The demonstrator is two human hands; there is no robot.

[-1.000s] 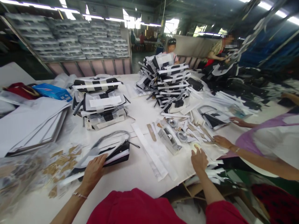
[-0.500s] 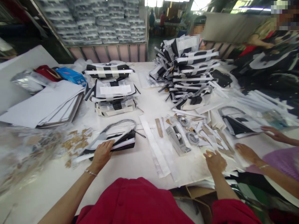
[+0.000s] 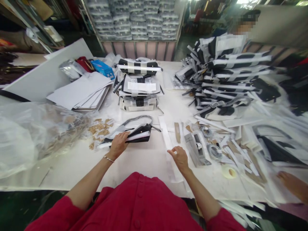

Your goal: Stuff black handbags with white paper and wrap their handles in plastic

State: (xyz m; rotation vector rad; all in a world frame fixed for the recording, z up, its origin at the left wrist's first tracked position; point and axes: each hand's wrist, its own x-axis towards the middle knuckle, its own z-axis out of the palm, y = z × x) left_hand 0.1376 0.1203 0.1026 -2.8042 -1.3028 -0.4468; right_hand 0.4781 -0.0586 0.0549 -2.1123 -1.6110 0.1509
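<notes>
My left hand (image 3: 119, 145) is closed over the near edge of a black handbag (image 3: 141, 134) lying on the table. White wrapping covers part of the bag, and its wrapped handle (image 3: 138, 117) arches away behind it. Over long white strips (image 3: 175, 171), my right hand (image 3: 179, 157) has thumb and forefinger pinched together; whatever is between them is too small to make out. To its right lie a grey tape dispenser (image 3: 197, 149) and, nearer the table edge, a pale yellow roll of tape (image 3: 228, 172).
Wrapped bags are stacked at the back (image 3: 139, 86) and in a taller pile on the right (image 3: 231, 80). Brown tags (image 3: 101, 128), clear plastic (image 3: 24, 134) and white sheets (image 3: 81, 91) lie left. A co-worker's hand (image 3: 293, 184) is at the right edge.
My right hand has left the tape roll and moved left to beside the white strips. My left hand stays on the handbag. The view has turned right-to-left, so things appear farther right.
</notes>
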